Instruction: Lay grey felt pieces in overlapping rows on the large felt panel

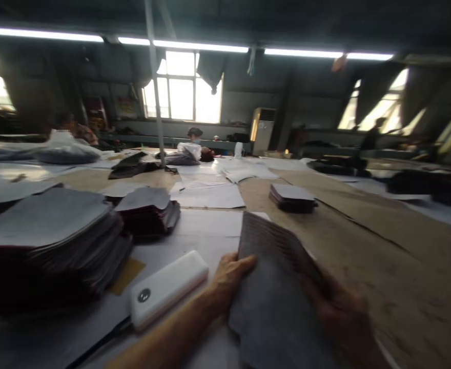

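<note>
Grey fabric pieces, fanned into uneven steps along the upper right edge, form the bundle [271,302] between the person's two hands, tilted above the table [367,246]. The left hand [227,279] pinches its left edge, closed to the bundle's thickness, thumb lying on the grey face and the other fingers largely out of sight. The right hand [339,307] is blurred and shadowed, but its fingers are curled around the opposite edge, closed against the layers.

Measured from the bundle, a white device [169,289] with a round dark dial lies at 9 o'clock, near the left forearm, a black cable [104,341] running from its lower end. Beyond it, also at 9 o'clock, a yellow card [127,275] shows beside a tall stack [44,220] of grey pieces. A shorter stack [146,200] with dark reddish edges sits at 10 o'clock. White sheets [210,196] lie flat at 11 o'clock, and a small stack [292,193] sits just past 12.

Farther off, toward 11 o'clock, a pale pole [157,97] rises near the dark cloth [133,165], and a person in a dark cap [195,134] is at the far side, below a bright window [181,92].
</note>
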`<state>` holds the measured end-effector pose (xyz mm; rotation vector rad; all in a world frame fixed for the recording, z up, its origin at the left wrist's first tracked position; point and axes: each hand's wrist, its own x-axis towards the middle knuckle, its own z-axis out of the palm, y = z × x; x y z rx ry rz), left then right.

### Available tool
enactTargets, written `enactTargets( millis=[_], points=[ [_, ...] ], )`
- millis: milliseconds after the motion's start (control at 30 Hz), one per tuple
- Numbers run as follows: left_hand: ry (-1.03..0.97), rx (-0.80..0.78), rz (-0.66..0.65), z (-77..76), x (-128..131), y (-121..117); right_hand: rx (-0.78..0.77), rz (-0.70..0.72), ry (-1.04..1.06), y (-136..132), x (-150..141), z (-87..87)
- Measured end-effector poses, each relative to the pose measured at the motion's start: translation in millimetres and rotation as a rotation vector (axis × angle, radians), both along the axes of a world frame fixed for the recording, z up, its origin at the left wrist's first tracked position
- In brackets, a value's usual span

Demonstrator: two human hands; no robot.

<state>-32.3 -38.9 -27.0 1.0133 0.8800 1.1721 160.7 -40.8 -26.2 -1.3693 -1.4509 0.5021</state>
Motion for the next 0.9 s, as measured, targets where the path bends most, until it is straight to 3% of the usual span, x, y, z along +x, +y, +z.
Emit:
enactTargets(
  millis=[67, 133, 200, 267, 333, 400, 467, 600, 667, 733, 800, 900],
  points=[
    [-0.006, -0.02, -0.02, -3.3, 0.1, 2.0, -0.166, 0.016, 0.071, -7.3, 4.0, 11.9],
    [0.007, 0.011, -0.007, -3.5, -1.5, 0.5, -0.386, 0.137, 0.33, -9.0, 0.4, 16.9],
    [0.052, 0.103, 0.04, -0.9, -4.4, -2.5, -0.51, 0.247, 0.567, -9.3, -3.3, 17.4],
    [0.094, 0.222, 0.065, 3.2, -7.5, -4.8, -0.446, 0.217, 0.604, -10.9, -5.0, 16.7],
    [0.057, 0.27, 0.013, 7.1, -9.4, -5.8, -0.228, 0.118, 0.464, -13.5, -5.9, 17.1],
    [-0.067, 0.193, -0.073, 9.0, -9.2, -6.1, -0.024, 0.096, 0.293, -16.0, -7.0, 19.0],
    [-0.141, 0.058, -0.105, 8.1, -7.2, -5.9, -0.004, 0.129, 0.228, -17.1, -8.2, 21.2],
    [-0.078, -0.081, -0.042, 1.5, -2.9, -5.6, -0.417, 0.249, 0.51, -16.7, -7.8, 23.1],
    [-0.088, -0.067, -0.01, 0.0, -3.0, -5.5, -0.519, 0.313, 0.647, -16.8, -6.5, 22.7],
    [-0.125, -0.034, -0.05, 1.4, -5.3, -4.9, -0.442, 0.259, 0.61, -16.9, -5.4, 21.6],
    [-0.107, 0.066, -0.111, 5.1, -9.4, -3.5, -0.212, 0.155, 0.462, -16.9, -5.0, 19.7],
    [0.119, 0.336, -0.052, 11.4, -16.2, -0.5, 0.118, 0.14, 0.299, -16.2, -5.2, 16.3]
  ],
)
